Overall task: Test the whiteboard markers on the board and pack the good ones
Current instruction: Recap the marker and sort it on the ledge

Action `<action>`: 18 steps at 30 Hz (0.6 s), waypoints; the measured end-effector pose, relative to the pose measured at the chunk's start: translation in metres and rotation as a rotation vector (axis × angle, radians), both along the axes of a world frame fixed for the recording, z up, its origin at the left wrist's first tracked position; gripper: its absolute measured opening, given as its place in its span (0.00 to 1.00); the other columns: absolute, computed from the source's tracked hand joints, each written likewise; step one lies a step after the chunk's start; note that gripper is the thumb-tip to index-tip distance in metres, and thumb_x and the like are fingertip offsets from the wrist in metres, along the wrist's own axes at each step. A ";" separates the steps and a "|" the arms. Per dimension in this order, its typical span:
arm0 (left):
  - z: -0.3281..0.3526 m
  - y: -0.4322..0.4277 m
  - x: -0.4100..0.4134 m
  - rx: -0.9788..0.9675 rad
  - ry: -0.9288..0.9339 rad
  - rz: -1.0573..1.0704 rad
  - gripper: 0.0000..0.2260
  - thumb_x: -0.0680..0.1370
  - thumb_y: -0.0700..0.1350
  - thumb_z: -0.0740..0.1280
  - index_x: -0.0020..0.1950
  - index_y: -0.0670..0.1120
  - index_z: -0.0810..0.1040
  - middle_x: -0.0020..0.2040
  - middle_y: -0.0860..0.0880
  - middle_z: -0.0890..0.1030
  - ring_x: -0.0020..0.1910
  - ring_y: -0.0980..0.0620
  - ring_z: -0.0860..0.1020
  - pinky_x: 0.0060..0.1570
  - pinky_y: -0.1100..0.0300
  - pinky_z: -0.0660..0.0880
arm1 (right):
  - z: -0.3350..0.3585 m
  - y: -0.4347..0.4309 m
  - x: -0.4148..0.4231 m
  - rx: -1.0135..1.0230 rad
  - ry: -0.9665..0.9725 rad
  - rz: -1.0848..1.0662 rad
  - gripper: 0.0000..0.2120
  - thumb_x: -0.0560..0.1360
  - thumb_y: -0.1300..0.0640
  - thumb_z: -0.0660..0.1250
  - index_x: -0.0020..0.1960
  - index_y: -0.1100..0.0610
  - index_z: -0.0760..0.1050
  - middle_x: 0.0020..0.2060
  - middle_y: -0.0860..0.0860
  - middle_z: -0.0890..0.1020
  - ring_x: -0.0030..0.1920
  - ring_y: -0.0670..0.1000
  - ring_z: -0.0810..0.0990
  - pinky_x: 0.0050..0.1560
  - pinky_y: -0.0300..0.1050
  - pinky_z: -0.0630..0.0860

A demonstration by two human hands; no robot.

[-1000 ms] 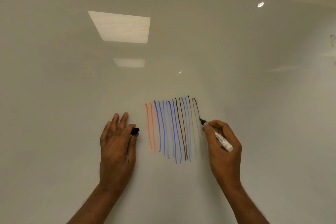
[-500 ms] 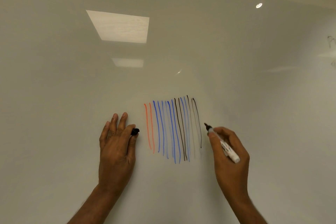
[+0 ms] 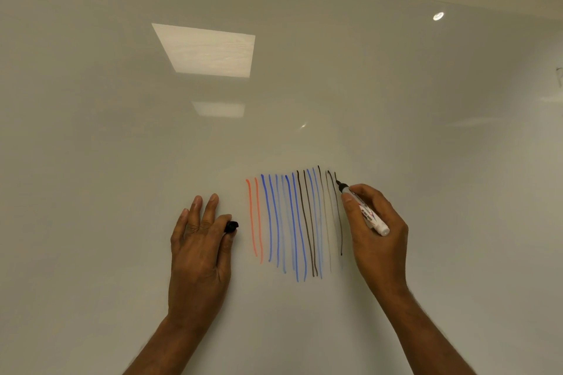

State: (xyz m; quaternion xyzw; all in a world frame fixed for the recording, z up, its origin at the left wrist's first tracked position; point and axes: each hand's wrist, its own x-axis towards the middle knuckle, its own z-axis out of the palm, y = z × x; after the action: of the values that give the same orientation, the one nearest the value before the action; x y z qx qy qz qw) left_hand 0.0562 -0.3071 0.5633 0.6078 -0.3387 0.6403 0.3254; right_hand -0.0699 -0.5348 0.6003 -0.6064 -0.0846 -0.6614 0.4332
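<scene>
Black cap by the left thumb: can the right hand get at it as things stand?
Probably yes. Between the right hand and the black cap lies only flat whiteboard with drawn lines; but it grips the marker, and the left hand holds the cap.

Dim, even light; ceiling-panel glare [image 3: 207, 50] on board [image 3: 91, 161]

two hands [image 3: 199, 256], one marker [image 3: 367, 213], one cap [image 3: 231, 226], two orange strokes [image 3: 252, 219], one board [image 3: 122, 161].
</scene>
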 end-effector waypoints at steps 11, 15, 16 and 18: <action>0.000 0.000 0.001 0.012 0.004 0.008 0.15 0.84 0.45 0.60 0.63 0.38 0.80 0.74 0.42 0.72 0.79 0.43 0.65 0.76 0.38 0.62 | -0.102 -0.005 -0.013 0.104 0.121 -0.034 0.13 0.71 0.55 0.75 0.55 0.50 0.82 0.49 0.51 0.85 0.51 0.47 0.84 0.54 0.42 0.80; 0.001 0.000 0.000 0.007 0.011 -0.022 0.16 0.84 0.46 0.59 0.62 0.38 0.80 0.74 0.42 0.73 0.79 0.43 0.65 0.76 0.39 0.61 | -0.122 -0.009 -0.018 0.214 0.204 0.031 0.10 0.65 0.37 0.75 0.45 0.36 0.83 0.47 0.48 0.85 0.46 0.37 0.82 0.57 0.42 0.78; 0.001 0.001 -0.001 0.005 0.019 -0.037 0.15 0.84 0.45 0.60 0.62 0.38 0.80 0.74 0.42 0.73 0.79 0.44 0.65 0.77 0.40 0.61 | -0.122 -0.006 -0.022 0.191 0.240 0.020 0.10 0.68 0.38 0.73 0.47 0.37 0.83 0.47 0.43 0.85 0.48 0.39 0.82 0.53 0.34 0.77; 0.002 0.002 -0.004 -0.004 0.050 -0.095 0.15 0.84 0.44 0.60 0.64 0.39 0.79 0.74 0.44 0.73 0.80 0.46 0.63 0.78 0.43 0.59 | -0.119 -0.002 -0.027 0.217 0.238 -0.011 0.13 0.70 0.38 0.74 0.50 0.43 0.83 0.46 0.43 0.86 0.47 0.45 0.84 0.48 0.30 0.77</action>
State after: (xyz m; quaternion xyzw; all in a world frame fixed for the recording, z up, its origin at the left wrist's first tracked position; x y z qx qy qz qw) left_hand 0.0523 -0.3053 0.5654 0.6062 -0.3574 0.6095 0.3651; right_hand -0.0974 -0.5366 0.4817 -0.6305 0.0427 -0.5925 0.4996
